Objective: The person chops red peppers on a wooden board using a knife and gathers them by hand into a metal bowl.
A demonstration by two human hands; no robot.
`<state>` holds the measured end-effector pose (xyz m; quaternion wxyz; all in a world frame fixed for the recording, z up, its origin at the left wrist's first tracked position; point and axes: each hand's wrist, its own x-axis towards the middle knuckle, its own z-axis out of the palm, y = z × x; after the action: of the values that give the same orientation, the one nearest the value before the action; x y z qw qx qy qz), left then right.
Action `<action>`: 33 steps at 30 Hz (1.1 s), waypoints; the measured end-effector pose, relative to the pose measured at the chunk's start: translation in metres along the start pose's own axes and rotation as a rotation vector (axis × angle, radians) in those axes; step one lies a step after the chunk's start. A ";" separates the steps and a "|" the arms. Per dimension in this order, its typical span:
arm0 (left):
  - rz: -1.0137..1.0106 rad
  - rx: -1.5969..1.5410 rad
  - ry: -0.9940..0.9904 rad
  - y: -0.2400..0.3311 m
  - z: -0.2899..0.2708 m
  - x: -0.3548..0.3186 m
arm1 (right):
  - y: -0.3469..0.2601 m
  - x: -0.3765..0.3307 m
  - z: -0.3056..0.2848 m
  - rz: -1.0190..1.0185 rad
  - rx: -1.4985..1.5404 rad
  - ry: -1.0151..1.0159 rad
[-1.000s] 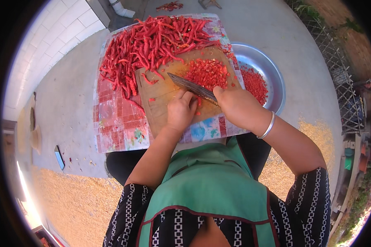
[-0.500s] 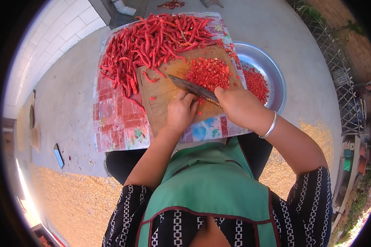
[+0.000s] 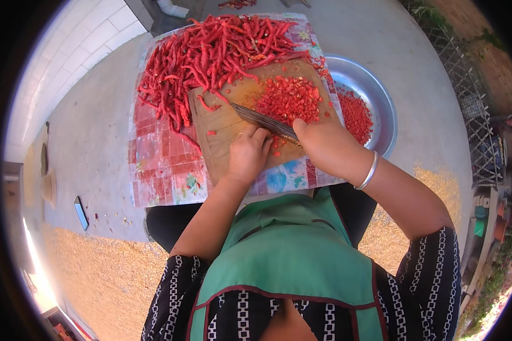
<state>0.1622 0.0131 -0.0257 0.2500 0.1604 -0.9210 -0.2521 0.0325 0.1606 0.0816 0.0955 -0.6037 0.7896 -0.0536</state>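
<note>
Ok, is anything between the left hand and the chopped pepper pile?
Yes: the knife, gripped in the right hand, slants across the board between the left hand and the chopped pile.

head: left fisheye | worn on head | faces down | near, above table [image 3: 164, 150]

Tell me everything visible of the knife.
The knife has a dark, streaked blade that looks like metal. It slants over the cutting board, tip toward the upper left, beside chopped red peppers. The right hand grips its other end, hiding the handle; the left hand is close beside the blade, contact unclear.
</note>
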 end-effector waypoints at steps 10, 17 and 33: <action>0.026 -0.010 0.042 -0.003 -0.001 -0.006 | 0.002 -0.014 0.006 -0.007 0.065 0.076; 0.035 -0.002 -0.002 -0.001 -0.001 -0.004 | -0.002 -0.003 0.039 0.038 0.040 0.118; 0.047 -0.033 0.031 -0.005 -0.006 -0.008 | -0.002 -0.006 0.034 0.029 0.127 0.140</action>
<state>0.1731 0.0102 -0.0271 0.2726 0.1383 -0.9163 -0.2588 0.0433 0.1670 0.0498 0.0788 -0.5795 0.7982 -0.1444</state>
